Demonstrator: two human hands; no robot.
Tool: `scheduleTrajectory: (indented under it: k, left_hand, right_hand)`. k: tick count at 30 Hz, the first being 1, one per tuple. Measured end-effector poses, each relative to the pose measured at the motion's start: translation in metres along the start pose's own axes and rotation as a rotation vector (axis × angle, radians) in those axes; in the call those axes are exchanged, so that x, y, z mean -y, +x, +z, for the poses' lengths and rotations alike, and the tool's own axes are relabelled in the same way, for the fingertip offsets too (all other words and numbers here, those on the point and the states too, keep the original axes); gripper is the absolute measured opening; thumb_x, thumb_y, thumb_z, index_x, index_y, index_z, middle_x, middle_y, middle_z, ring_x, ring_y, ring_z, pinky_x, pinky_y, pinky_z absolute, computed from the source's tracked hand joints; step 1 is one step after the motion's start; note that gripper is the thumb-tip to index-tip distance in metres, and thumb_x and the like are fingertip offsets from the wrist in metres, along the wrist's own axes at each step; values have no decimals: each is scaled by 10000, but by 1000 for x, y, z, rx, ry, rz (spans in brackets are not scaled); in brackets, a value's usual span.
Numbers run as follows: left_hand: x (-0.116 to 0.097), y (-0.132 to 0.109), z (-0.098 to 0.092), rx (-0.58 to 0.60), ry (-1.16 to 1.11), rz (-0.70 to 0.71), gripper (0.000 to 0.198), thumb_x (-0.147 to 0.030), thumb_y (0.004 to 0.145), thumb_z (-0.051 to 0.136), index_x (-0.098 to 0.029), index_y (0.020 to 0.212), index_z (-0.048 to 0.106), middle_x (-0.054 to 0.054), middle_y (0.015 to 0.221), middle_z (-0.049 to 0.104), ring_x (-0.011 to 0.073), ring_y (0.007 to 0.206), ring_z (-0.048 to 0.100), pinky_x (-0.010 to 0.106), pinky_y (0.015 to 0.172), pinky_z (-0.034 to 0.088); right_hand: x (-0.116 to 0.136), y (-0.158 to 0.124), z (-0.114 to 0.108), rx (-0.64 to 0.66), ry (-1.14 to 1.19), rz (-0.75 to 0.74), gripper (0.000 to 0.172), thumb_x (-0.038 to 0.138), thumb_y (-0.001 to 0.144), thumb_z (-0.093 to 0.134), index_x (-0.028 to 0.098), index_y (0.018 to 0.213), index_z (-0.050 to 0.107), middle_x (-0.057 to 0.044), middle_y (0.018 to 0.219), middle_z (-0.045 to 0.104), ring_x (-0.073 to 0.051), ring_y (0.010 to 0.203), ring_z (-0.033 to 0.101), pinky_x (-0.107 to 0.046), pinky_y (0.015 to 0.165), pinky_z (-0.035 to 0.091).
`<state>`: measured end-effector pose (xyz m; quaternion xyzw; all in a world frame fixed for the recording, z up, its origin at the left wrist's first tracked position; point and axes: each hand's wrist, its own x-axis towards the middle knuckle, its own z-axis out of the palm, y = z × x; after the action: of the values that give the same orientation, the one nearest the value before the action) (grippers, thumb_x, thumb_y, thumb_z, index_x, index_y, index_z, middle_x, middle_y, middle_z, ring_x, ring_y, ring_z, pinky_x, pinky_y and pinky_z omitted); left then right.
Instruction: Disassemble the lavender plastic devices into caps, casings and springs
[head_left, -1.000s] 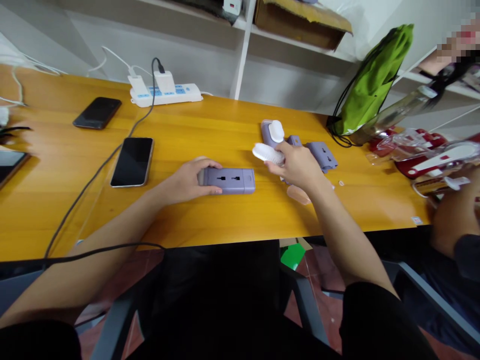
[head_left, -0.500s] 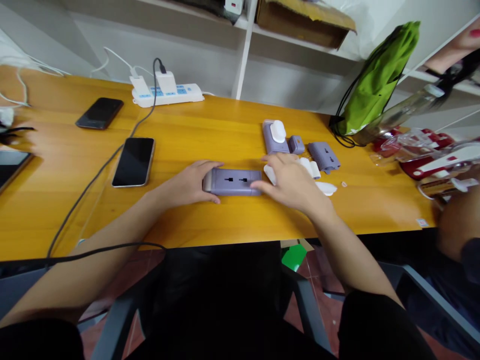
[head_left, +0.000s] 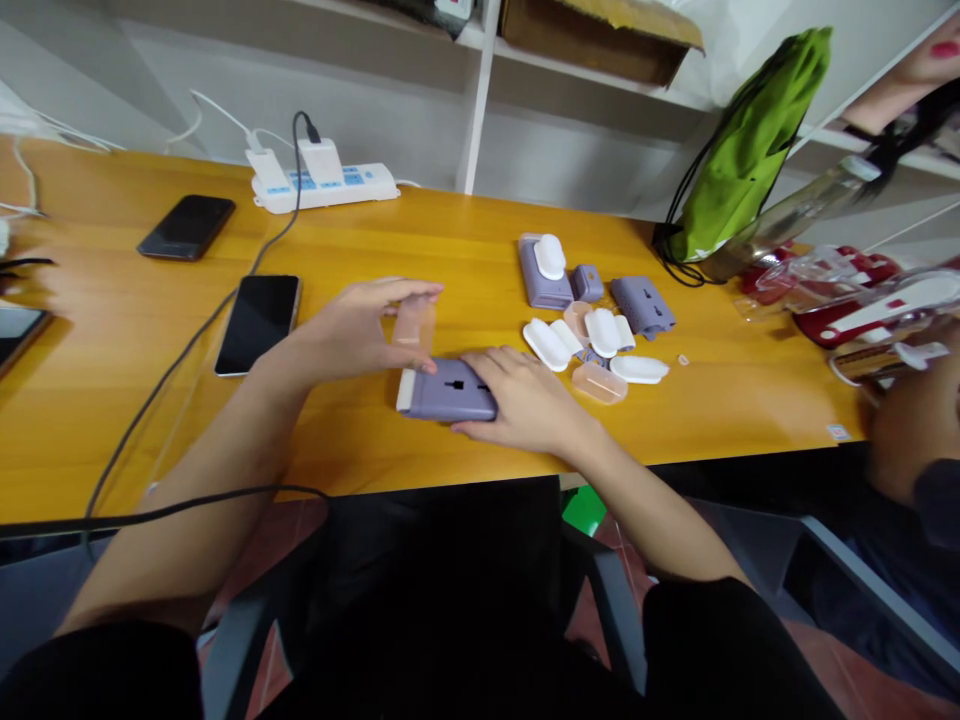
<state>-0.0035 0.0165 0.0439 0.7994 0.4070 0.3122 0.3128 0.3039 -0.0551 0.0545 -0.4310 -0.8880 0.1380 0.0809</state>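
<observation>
A flat purple plastic case (head_left: 442, 392) with dark plug-shaped cutouts on its top lies on the table in front of me. My right hand (head_left: 525, 400) is wrapped over its right half, hiding part of the cutouts. The case's left end shows a whitish edge. Just above that end, my left hand (head_left: 367, 330) is closed round a translucent pinkish cap (head_left: 415, 325), thumb below and fingers above. To the right of the case lie white oval pieces (head_left: 551, 345) and another translucent cap (head_left: 600, 383).
Further back stand a purple box with a white piece on it (head_left: 546, 280), a small purple block (head_left: 586, 284) and another purple shell (head_left: 643, 306). Two phones (head_left: 259, 325), a cable and a power strip (head_left: 326, 188) are left. A green bag (head_left: 750, 160) leans at right.
The translucent cap has come off the left end of the purple case and is in my left hand. My right hand has moved left and down onto the case, uncovering the white pieces.
</observation>
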Motion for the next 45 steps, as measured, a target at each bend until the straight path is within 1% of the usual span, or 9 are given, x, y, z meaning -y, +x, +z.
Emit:
scheduleTrajectory:
  k: [3, 7, 18, 25, 28, 32, 34, 38, 45]
  left_hand:
    - [0, 6, 12, 40, -131, -96, 961, -699, 793, 962, -295, 1607, 650, 134, 1657, 696, 389, 1466, 714, 582, 1235, 606]
    - [6, 19, 34, 50, 45, -164, 843, -696, 870, 878, -263, 1560, 661, 141, 1607, 721, 411, 1421, 720, 621, 1238, 572]
    - [-20, 111, 103, 200, 235, 42, 780, -577, 817, 945, -230, 1457, 667, 166, 1546, 687, 422, 1464, 639, 578, 1265, 503]
    - [-46, 128, 139, 258, 357, 97, 839, -626, 791, 976, -193, 1434, 655, 195, 1490, 661, 443, 1391, 646, 572, 1202, 533]
    - [-56, 127, 143, 283, 408, 102, 829, -654, 815, 955, -169, 1427, 674, 220, 1492, 646, 462, 1361, 655, 583, 1159, 554]
    - [-50, 125, 125, 331, 398, 82, 906, -596, 768, 987, -182, 1501, 652, 206, 1502, 639, 472, 1424, 624, 588, 1219, 525]
    - [-40, 123, 111, 342, 337, 52, 913, -576, 746, 989, -213, 1515, 654, 171, 1502, 633, 447, 1442, 624, 553, 1243, 515]
    - [-23, 121, 97, 268, 249, -40, 860, -542, 729, 987, -236, 1473, 681, 145, 1495, 634, 399, 1378, 665, 510, 1205, 539]
    - [-20, 124, 125, 135, 136, 36, 680, -501, 748, 1016, -217, 1287, 714, 120, 1363, 714, 353, 1319, 676, 505, 1179, 534]
  right_hand:
    - [12, -7, 5, 36, 13, -12, 884, 651, 948, 889, 140, 1615, 612, -234, 1527, 738, -431, 1361, 716, -600, 1188, 553]
    - [11, -12, 11, 34, -21, 3, 867, 660, 953, 888, 138, 1593, 627, -232, 1474, 756, -428, 1340, 722, -607, 1181, 557]
    - [4, -25, 11, -10, -39, 61, 1012, 690, 943, 906, 123, 1697, 542, -278, 1620, 676, -487, 1522, 642, -665, 1270, 529]
    - [-5, -47, 9, -44, 30, 64, 992, 663, 940, 920, 205, 1724, 518, -237, 1674, 646, -470, 1589, 593, -708, 1338, 465]
    - [-8, -59, 9, -50, 67, 68, 989, 660, 962, 901, 226, 1748, 486, -215, 1714, 619, -458, 1632, 553, -700, 1351, 459]
    - [-14, -77, 3, -91, 127, 42, 991, 752, 963, 854, 239, 1735, 504, -197, 1715, 627, -448, 1614, 572, -688, 1318, 502]
    - [-22, -80, -3, -192, 123, 70, 867, 727, 1025, 795, 237, 1697, 550, -188, 1675, 662, -426, 1553, 625, -663, 1295, 526]
    - [-47, -64, -15, -347, -77, 199, 513, 415, 1141, 670, 231, 1619, 647, -175, 1553, 723, -416, 1442, 661, -639, 1248, 540]
    - [-72, -19, -11, -212, -390, 416, 363, 300, 1112, 615, 118, 1378, 782, -271, 1379, 766, -469, 1351, 687, -603, 1098, 590]
